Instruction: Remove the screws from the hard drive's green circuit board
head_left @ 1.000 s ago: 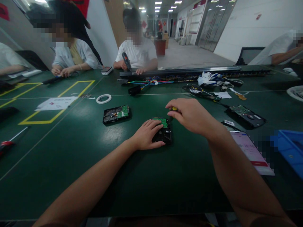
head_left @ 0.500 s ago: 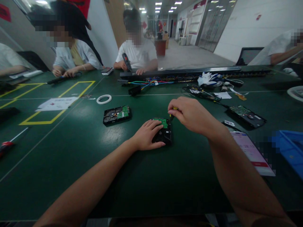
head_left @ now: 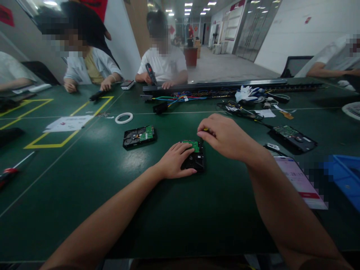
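A black hard drive (head_left: 197, 162) with a green circuit board lies on the table in front of me. Across its left side rests my left hand (head_left: 176, 160), fingers over the board and thumb along the near edge, holding the drive against the tabletop. My right hand (head_left: 218, 135) is closed around a small screwdriver (head_left: 206, 129) with a yellow and black handle, above the drive's far right corner. Most of the screwdriver is hidden by the fingers, and its tip is too small to make out.
Another hard drive (head_left: 139, 137) lies to the left, a third (head_left: 294, 138) to the right. A phone (head_left: 300, 183) and blue bin (head_left: 345, 176) are at the right. Farther back are a white tape roll (head_left: 124, 118), gloves (head_left: 249, 93) and cables. A red-handled screwdriver (head_left: 11, 171) lies far left.
My right hand has tilted and shifted slightly left, so less of the screwdriver shows. My left hand stays in place. Across the table, a co-worker's hand has moved right with a dark tool.
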{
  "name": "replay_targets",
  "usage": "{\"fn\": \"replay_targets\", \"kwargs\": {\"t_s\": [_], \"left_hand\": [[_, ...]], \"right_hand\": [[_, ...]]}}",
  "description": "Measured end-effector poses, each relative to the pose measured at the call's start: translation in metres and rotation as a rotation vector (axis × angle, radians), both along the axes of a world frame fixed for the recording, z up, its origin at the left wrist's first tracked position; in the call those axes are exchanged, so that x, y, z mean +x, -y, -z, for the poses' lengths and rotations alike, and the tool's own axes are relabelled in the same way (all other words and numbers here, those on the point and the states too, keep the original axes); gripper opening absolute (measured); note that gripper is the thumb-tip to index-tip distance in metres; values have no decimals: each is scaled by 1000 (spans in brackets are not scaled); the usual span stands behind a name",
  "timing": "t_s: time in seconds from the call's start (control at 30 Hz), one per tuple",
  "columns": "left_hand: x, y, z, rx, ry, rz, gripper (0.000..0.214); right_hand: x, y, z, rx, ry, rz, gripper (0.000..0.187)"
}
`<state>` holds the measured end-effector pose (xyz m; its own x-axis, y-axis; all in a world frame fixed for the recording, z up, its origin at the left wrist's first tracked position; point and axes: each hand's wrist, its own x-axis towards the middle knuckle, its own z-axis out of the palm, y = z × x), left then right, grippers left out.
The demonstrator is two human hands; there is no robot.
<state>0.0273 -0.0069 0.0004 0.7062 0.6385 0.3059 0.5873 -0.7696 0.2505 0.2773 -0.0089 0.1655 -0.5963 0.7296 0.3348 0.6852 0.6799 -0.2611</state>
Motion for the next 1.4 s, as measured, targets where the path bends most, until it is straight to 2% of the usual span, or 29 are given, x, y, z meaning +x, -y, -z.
{"fn": "replay_targets", "kwargs": {"t_s": [0.2,0.37,0.73,0.9,1.4], "left_hand": [[0,1,1,2,0,2,85],[0,0,0,6,-7,-3,85],[0,0,2,22,0,2,85],[1,0,0,18,8,-1,84],[0,1,0,18,8,-3,84]], "right_hand": [[3,-3,2,-34,-6,37,13],[3,-2,3,-31,-46,28,17],[1,-2,4,-15,40,28,16],[1,-2,7,-19,4,27,28],[0,-1,5,-27,65,52,14]]}}
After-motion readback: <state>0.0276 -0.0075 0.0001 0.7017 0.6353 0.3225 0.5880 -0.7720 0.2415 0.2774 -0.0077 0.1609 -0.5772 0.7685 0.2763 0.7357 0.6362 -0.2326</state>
